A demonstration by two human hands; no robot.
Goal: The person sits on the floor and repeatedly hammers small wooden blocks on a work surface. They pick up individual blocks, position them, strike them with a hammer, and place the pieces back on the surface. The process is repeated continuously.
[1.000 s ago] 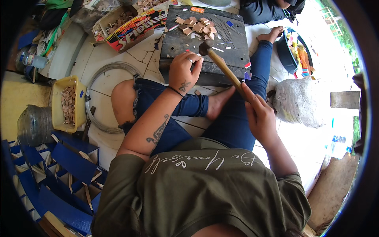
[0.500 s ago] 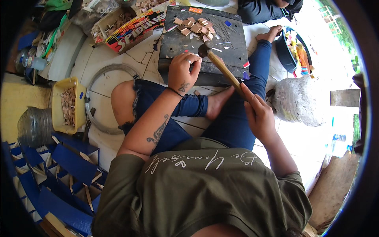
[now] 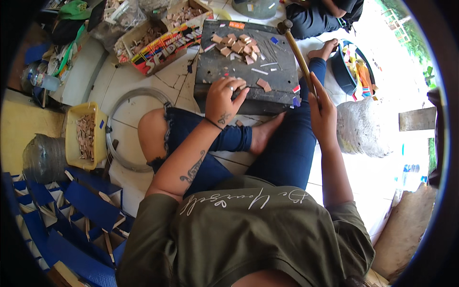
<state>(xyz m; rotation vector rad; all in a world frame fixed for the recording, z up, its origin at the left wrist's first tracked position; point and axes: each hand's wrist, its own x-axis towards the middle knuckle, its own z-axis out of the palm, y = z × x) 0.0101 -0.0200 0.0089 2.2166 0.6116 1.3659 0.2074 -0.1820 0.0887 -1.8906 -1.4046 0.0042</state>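
Observation:
My right hand (image 3: 322,104) is closed round the wooden handle of a hammer (image 3: 299,53). The hammer is raised beyond the right side of the black block (image 3: 206,62), its metal head away from me. Over the block's near left part, my left hand (image 3: 222,98) pinches a small wooden piece (image 3: 243,86), mostly hidden by the fingers. A heap of small wooden pieces (image 3: 239,46) lies on the block's far half. Two more wooden pieces (image 3: 263,84) lie right of my left hand. Thin wires (image 3: 275,50) and white slips (image 3: 259,71) are scattered there too.
At the left are a yellow basin (image 3: 71,155) of wood bits, a wire coil (image 3: 112,112) and blue box-like pieces (image 3: 91,198). A printed carton (image 3: 158,52) stands far left. A dark tub (image 3: 342,79) of colourful scraps and a wrapped bundle (image 3: 363,129) stand right. Another person (image 3: 311,21) sits beyond.
The hammer has risen from beside my left fingers, swinging away to the far right with my right hand. My left hand stays near the block's front edge. The whole view has shifted slightly.

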